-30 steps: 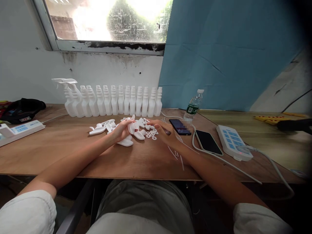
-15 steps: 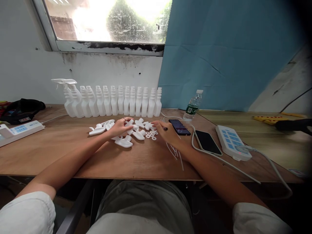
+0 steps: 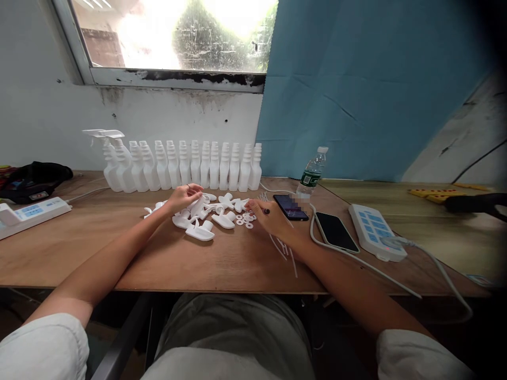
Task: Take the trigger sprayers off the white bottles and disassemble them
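Note:
My left hand (image 3: pixel 185 197) is closed round a white spray head (image 3: pixel 197 207), held over the pile at the middle of the table. Other white spray heads (image 3: pixel 200 230) lie beside and in front of it. My right hand (image 3: pixel 264 212) rests right of the pile with its fingertips pressed together; what they pinch, if anything, is too small to make out. Small white rings (image 3: pixel 249 225) lie just left of it. Thin clear tubes (image 3: pixel 293 262) lie partly beneath my right hand and wrist.
White bottles (image 3: pixel 183 168) stand in a row along the wall, two with spray heads. To the right are a water bottle (image 3: pixel 311 171), two phones (image 3: pixel 336 232) and a power strip (image 3: pixel 376 232). Another power strip (image 3: pixel 39 214) and a black strap (image 3: pixel 35 177) lie left.
My left hand has moved left and slightly up, with a spray head at its fingers. My right hand has hardly moved.

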`<action>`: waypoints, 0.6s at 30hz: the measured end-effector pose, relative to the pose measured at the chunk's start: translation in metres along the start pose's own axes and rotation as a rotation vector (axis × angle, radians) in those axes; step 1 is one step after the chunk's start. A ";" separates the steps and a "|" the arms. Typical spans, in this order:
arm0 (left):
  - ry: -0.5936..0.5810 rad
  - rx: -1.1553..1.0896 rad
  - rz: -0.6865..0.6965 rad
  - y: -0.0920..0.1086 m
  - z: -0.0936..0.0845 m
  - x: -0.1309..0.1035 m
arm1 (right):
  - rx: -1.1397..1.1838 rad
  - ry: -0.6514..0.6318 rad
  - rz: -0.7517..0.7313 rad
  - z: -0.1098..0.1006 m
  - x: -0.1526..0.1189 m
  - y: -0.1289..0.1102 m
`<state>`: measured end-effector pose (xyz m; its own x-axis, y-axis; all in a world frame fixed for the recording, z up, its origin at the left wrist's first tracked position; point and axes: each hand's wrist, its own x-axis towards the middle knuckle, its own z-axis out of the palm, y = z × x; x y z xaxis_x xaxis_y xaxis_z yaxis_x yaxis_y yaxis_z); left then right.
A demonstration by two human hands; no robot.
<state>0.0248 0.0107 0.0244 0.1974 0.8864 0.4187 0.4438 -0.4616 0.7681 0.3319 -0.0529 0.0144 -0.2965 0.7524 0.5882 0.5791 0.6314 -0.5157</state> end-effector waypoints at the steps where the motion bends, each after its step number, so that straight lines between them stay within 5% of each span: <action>1: 0.051 0.045 -0.026 -0.007 -0.009 0.005 | -0.010 0.018 0.001 0.000 0.000 -0.001; 6: 0.346 0.341 -0.221 -0.055 -0.070 0.025 | -0.048 0.025 -0.004 -0.001 0.000 -0.007; 11: 0.550 0.535 -0.335 -0.094 -0.130 0.010 | -0.070 0.017 -0.017 0.000 0.000 -0.008; 18: 0.564 0.525 -0.452 -0.109 -0.143 -0.017 | -0.093 -0.007 -0.022 0.003 -0.001 -0.003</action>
<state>-0.1522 0.0412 0.0029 -0.4913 0.7673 0.4121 0.7457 0.1260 0.6543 0.3286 -0.0546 0.0138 -0.3148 0.7400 0.5944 0.6403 0.6278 -0.4425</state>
